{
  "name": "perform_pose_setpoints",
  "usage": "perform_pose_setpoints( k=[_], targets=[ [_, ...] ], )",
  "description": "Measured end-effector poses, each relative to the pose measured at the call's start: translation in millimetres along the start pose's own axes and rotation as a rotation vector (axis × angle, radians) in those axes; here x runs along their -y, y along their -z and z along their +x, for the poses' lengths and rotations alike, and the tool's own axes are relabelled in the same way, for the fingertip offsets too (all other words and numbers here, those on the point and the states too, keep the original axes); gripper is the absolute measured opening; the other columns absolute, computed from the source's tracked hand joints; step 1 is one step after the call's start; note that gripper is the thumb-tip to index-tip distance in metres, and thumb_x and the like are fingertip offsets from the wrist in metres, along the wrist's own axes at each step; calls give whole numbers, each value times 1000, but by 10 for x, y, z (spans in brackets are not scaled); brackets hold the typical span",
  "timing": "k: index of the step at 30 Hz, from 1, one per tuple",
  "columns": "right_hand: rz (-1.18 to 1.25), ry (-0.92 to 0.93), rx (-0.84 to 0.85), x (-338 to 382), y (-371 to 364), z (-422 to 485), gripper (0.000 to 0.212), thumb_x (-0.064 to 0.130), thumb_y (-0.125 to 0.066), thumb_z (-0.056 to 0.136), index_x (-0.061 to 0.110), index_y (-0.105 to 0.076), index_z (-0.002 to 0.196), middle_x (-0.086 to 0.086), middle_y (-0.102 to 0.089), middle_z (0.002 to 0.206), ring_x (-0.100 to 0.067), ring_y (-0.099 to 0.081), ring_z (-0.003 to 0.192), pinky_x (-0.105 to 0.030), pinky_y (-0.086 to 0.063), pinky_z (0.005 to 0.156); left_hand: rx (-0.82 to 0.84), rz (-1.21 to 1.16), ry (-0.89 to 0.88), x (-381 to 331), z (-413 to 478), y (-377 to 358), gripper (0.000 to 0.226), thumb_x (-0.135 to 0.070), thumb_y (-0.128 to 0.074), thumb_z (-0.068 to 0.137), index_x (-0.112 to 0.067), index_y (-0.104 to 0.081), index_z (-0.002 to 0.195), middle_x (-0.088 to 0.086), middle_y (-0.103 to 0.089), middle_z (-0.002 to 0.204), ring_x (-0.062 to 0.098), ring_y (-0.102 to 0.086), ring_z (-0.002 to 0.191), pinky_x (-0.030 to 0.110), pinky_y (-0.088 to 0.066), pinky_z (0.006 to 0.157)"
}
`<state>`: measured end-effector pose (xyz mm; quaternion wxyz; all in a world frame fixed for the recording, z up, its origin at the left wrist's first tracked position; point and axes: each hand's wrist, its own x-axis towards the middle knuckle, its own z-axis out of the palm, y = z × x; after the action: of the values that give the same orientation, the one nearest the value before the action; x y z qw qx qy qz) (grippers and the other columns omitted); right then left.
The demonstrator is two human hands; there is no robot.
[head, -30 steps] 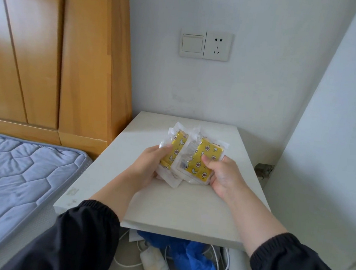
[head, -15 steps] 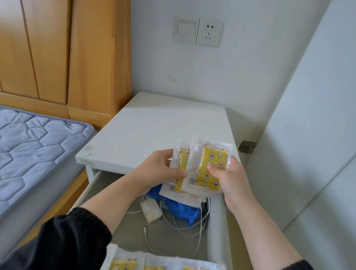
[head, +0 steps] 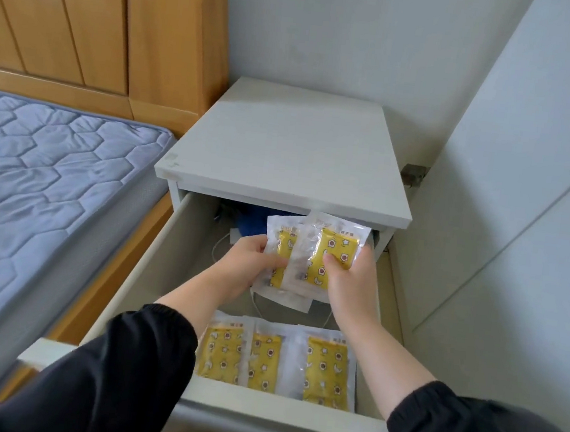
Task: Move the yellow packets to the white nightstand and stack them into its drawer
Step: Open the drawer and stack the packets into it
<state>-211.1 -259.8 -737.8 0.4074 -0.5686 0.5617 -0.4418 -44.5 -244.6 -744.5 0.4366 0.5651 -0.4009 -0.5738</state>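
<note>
I see the left hand [head: 249, 268] and right hand [head: 350, 287] above the middle of the open drawer [head: 149, 271] of the white nightstand [head: 283, 151], each grip pinching the fanned yellow packets [head: 328, 256]. At the drawer's front other packets [head: 274, 360] lie flat; something blue [head: 254, 221], possibly cloth, sits at its back.

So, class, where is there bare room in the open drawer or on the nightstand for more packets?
The nightstand top is bare. The drawer floor shows along the left wall, between the cables and the front row of packets. The back, with cables and blue cloth, is crowded.
</note>
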Motion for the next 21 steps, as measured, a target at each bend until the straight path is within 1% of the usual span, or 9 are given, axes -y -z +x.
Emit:
perform_pose_setpoints(
  k=[4,6,7,9,10,12,14,18,21],
  targets=[
    [-1,-161,43,-143,-7,-97,28,23,-47,98,14,-50,124,-1,-61,114,-19,-59,106,-42,-50,93,-4,37,83,159,-82,-9,26,-5,-63,88,-13,-60,112,6,-71,109,24,-69,100,49,-54,90],
    [-34,-218,77,-141,-9,-121,39,28,-44,98,13,-44,135,-3,-57,126,-22,-55,115,-47,-46,99,-11,18,104,180,-116,-28,22,-5,-61,90,-16,-59,109,4,-72,103,20,-71,92,41,-59,78],
    [-27,-231,82,-138,-6,-117,39,30,-44,98,14,-45,134,-3,-57,127,-22,-54,117,-47,-46,100,-14,-8,117,163,-138,-35,19,-6,-60,91,-18,-59,105,3,-72,100,19,-72,88,37,-59,71],
    [59,-273,79,-137,8,-102,23,27,-47,98,17,-55,117,-4,-64,115,-21,-61,106,-43,-51,92,-18,-43,143,117,-174,-23,14,-9,-60,92,-18,-59,103,3,-73,98,20,-72,86,36,-59,66],
    [96,-299,82,-133,13,-95,14,25,-48,98,20,-58,107,-4,-66,107,-21,-64,100,-41,-53,88,-15,-40,154,98,-194,0,15,-10,-59,93,-16,-59,107,5,-73,99,22,-72,87,37,-60,68],
    [125,-344,104,-138,18,-83,7,23,-52,96,21,-59,97,-7,-68,102,-25,-66,96,-46,-53,89,-12,-7,195,86,-235,79,22,-12,-59,93,-11,-58,115,9,-73,104,24,-72,91,40,-59,76],
    [192,-399,132,-133,20,-91,6,19,-53,96,19,-59,95,-7,-68,96,-25,-67,90,-47,-54,86,-11,37,255,90,-281,192,24,-12,-58,94,-9,-57,117,11,-72,106,26,-71,93,43,-58,81],
    [363,-575,157,-135,24,-95,11,11,-52,95,15,-62,95,-6,-69,84,-22,-67,78,-37,-54,67,-64,127,346,118,-366,460,31,-17,-61,92,-13,-56,122,8,-72,106,25,-72,91,43,-58,81],
    [351,-698,234,-166,19,-125,13,9,-50,94,12,-61,98,-10,-69,86,-26,-66,83,-39,-52,70,-160,119,397,147,-385,556,37,-18,-63,91,-13,-54,126,9,-71,104,24,-72,87,40,-59,75]
  ],
)
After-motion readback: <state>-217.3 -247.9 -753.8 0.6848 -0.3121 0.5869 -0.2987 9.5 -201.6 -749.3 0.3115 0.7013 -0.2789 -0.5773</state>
